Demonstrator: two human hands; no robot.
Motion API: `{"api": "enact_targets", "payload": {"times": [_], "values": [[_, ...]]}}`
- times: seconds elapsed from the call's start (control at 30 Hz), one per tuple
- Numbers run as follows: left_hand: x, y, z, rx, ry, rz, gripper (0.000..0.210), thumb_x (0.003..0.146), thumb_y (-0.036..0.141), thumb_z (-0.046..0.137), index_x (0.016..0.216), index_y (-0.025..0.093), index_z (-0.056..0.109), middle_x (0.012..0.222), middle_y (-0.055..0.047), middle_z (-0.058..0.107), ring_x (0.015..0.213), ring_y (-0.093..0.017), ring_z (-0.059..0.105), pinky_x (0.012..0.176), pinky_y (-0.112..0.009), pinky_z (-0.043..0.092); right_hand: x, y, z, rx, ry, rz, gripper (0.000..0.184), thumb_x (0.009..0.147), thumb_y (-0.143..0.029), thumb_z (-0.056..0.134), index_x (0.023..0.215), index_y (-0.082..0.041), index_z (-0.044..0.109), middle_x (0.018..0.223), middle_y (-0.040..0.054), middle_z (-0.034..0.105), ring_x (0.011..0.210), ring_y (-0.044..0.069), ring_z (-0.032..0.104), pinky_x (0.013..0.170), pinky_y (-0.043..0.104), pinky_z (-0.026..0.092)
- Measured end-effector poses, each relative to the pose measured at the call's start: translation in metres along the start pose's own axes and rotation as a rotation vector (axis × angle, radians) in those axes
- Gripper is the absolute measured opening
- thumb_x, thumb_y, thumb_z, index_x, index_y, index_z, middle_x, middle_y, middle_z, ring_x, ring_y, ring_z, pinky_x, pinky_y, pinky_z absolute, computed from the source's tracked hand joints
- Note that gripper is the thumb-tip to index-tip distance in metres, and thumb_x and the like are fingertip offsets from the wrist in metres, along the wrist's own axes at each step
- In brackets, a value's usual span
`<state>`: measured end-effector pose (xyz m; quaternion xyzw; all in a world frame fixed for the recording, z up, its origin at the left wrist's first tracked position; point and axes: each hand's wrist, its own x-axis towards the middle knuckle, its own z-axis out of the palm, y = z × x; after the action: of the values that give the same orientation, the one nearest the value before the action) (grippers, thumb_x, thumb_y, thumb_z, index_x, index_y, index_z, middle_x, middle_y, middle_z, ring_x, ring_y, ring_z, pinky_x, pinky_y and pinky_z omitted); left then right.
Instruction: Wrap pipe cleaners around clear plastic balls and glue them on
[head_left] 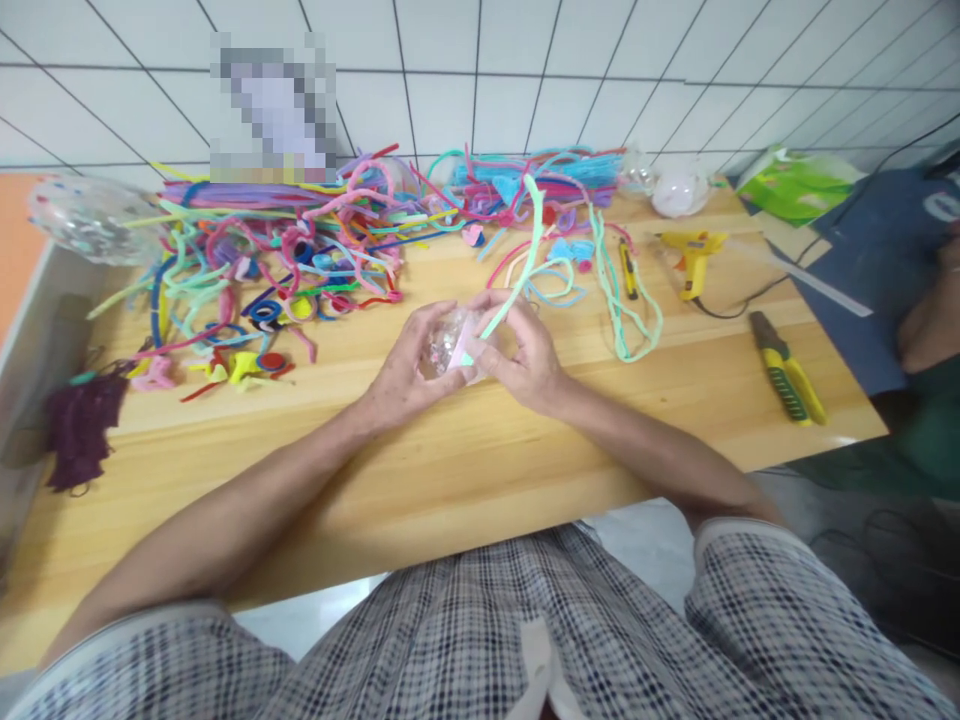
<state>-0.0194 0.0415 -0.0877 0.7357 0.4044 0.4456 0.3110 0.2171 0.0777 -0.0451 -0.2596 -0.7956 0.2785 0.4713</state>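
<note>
Above the middle of the wooden table (420, 470), my left hand (412, 370) is closed around the left side of a clear ball (442, 345) with shiny bits inside. A pale pink band runs across the ball. My right hand (525, 355) presses a light green pipe cleaner (531, 250) against the ball's right side, between thumb and fingers. The pipe cleaner's free end stands up and away from me. My fingers hide part of the ball and the pipe cleaner's lower end.
Several loose pipe cleaners (360, 230) cover the back and left. Toward the right lie a yellow utility knife (628, 268), a yellow glue gun (694, 262) with a cord, and green-and-yellow pliers (786, 370). A dark purple tassel bundle (82, 430) lies at left. A person's arm (934, 320) shows at right.
</note>
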Motion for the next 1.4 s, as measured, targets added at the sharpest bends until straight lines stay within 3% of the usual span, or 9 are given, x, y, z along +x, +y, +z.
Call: {"api": "enact_targets", "payload": {"times": [0.17, 0.33, 0.5, 0.67, 0.83, 0.97, 1.13, 1.27, 1.4], "values": [[0.002, -0.014, 0.0, 0.134, 0.171, 0.125, 0.091, 0.103, 0.072, 0.081, 0.173, 0.031, 0.042, 0.169, -0.017, 0.055, 0.163, -0.039, 0.057, 0.137, -0.063, 0.051, 0.007, -0.001, -0.016, -0.117, -0.038, -0.201, 0.055, 0.108, -0.066, 0.07, 0.147, -0.027, 0.064, 0.15, 0.0158, 0.074, 0.144, 0.035, 0.069, 0.123, 0.059, 0.056], [0.003, -0.021, -0.002, 0.226, 0.207, 0.18, 0.093, 0.103, 0.07, 0.082, 0.174, 0.03, 0.039, 0.168, -0.017, 0.055, 0.162, -0.039, 0.057, 0.138, -0.063, 0.051, 0.028, 0.017, -0.063, -0.179, 0.06, 0.16, 0.047, 0.118, -0.065, 0.05, 0.107, -0.028, 0.075, 0.108, 0.0053, 0.082, 0.107, 0.026, 0.077, 0.103, 0.045, 0.061], [0.003, -0.015, 0.001, 0.29, 0.196, 0.228, 0.091, 0.104, 0.069, 0.082, 0.174, 0.029, 0.04, 0.167, -0.018, 0.057, 0.161, -0.039, 0.058, 0.136, -0.065, 0.052, 0.026, 0.055, -0.124, -0.312, 0.214, 0.443, 0.045, 0.107, -0.062, 0.065, 0.078, -0.027, 0.067, 0.077, -0.001, 0.068, 0.08, 0.021, 0.066, 0.087, 0.04, 0.058], [0.005, -0.005, 0.001, 0.361, 0.224, 0.324, 0.095, 0.1, 0.068, 0.086, 0.174, 0.033, 0.038, 0.166, -0.017, 0.058, 0.157, -0.04, 0.061, 0.134, -0.069, 0.052, 0.001, 0.079, -0.155, -0.411, 0.35, 0.604, 0.03, 0.095, -0.048, 0.075, 0.076, -0.027, 0.065, 0.071, -0.0036, 0.064, 0.072, 0.019, 0.059, 0.086, 0.04, 0.059], [0.004, -0.001, 0.001, 0.368, 0.205, 0.372, 0.102, 0.094, 0.06, 0.093, 0.176, 0.036, 0.037, 0.165, -0.018, 0.056, 0.156, -0.041, 0.061, 0.129, -0.068, 0.056, -0.009, 0.076, -0.175, -0.607, 0.392, 0.771, 0.006, 0.091, -0.028, 0.074, 0.088, -0.025, 0.07, 0.089, 0.0012, 0.077, 0.091, 0.024, 0.073, 0.101, 0.043, 0.06], [0.002, -0.003, 0.002, 0.371, 0.188, 0.38, 0.104, 0.092, 0.052, 0.095, 0.176, 0.038, 0.036, 0.166, -0.017, 0.056, 0.155, -0.042, 0.062, 0.13, -0.069, 0.055, -0.014, 0.079, -0.205, -0.707, 0.587, 0.964, 0.023, 0.087, -0.027, 0.082, 0.081, -0.028, 0.06, 0.091, 0.0024, 0.074, 0.101, 0.028, 0.072, 0.111, 0.047, 0.056], [0.001, -0.004, 0.005, 0.365, 0.193, 0.376, 0.104, 0.09, 0.047, 0.097, 0.174, 0.038, 0.036, 0.166, -0.018, 0.055, 0.155, -0.043, 0.062, 0.131, -0.069, 0.053, -0.02, 0.094, -0.236, -0.781, 0.786, 1.035, 0.06, 0.074, -0.015, 0.09, 0.081, -0.037, 0.034, 0.105, 0.0096, 0.073, 0.117, 0.03, 0.065, 0.115, 0.048, 0.048], [0.002, -0.002, 0.008, 0.368, 0.2, 0.37, 0.099, 0.095, 0.051, 0.091, 0.175, 0.038, 0.033, 0.167, -0.017, 0.054, 0.156, -0.041, 0.061, 0.129, -0.068, 0.055, -0.012, 0.106, -0.248, -0.754, 0.75, 1.064, 0.062, 0.072, -0.012, 0.092, 0.077, -0.039, 0.036, 0.079, -0.0015, 0.06, 0.096, 0.028, 0.061, 0.102, 0.048, 0.046], [0.005, -0.002, 0.009, 0.332, 0.223, 0.367, 0.098, 0.098, 0.059, 0.089, 0.176, 0.037, 0.034, 0.167, -0.018, 0.054, 0.157, -0.04, 0.061, 0.129, -0.067, 0.056, 0.005, 0.112, -0.255, -0.688, 0.639, 1.075, 0.056, 0.07, -0.006, 0.089, 0.056, -0.038, 0.044, 0.053, -0.0099, 0.04, 0.067, 0.02, 0.044, 0.085, 0.047, 0.04]]}}
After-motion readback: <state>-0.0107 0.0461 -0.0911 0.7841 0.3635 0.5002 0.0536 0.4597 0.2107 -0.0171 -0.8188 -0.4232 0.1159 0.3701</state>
